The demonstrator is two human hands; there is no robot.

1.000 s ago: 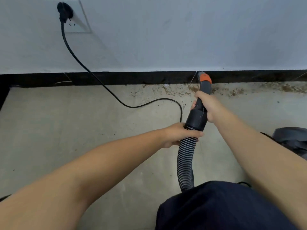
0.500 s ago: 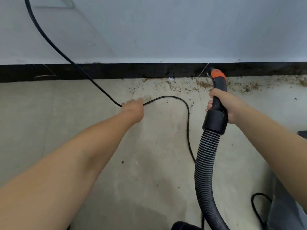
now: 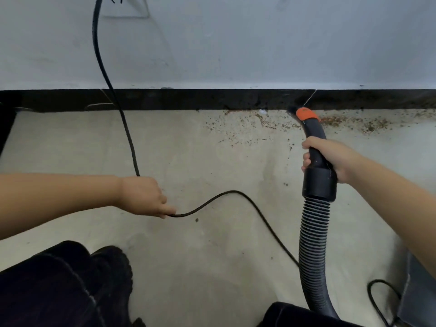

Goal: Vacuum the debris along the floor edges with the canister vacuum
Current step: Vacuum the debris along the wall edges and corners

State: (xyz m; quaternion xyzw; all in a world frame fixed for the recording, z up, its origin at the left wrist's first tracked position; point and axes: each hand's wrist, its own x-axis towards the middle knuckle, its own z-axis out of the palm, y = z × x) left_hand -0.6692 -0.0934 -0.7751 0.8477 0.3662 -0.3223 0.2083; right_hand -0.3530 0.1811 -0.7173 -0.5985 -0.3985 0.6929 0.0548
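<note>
1. Fingers of the right hand [image 3: 330, 159] wrap fully round the black vacuum handle [image 3: 316, 147], just above the wide collar where the ribbed hose [image 3: 312, 234] joins it; the hold looks firm and closed.
2. Left hand [image 3: 144, 197] pinches the black power cord [image 3: 226, 193] low over the floor [image 3: 188, 256], fingers curled round it at the point where the cord dips into a loose curve.
3. Beyond the right hand's hold, the handle ends in an orange-tipped nozzle [image 3: 305, 114] that sits at the foot of the black skirting board [image 3: 188, 100], at the seam between board and floor.
4. Brown debris [image 3: 349, 121] lies in a band along that seam, on both sides of the nozzle, thicker to the right and thinning into scattered specks to the left.
5. From the left hand the cord rises to a wall socket [image 3: 125, 7] at the top edge, and runs the other way across the floor towards the hose.
6. To do this step well, I judge the cord should be held well away from the nozzle's path, so the right hand can run the tip slowly along the seam, low and angled into the corner.
7. Risk, as I read it: a hard pull on the cord could strain the plug.
</note>
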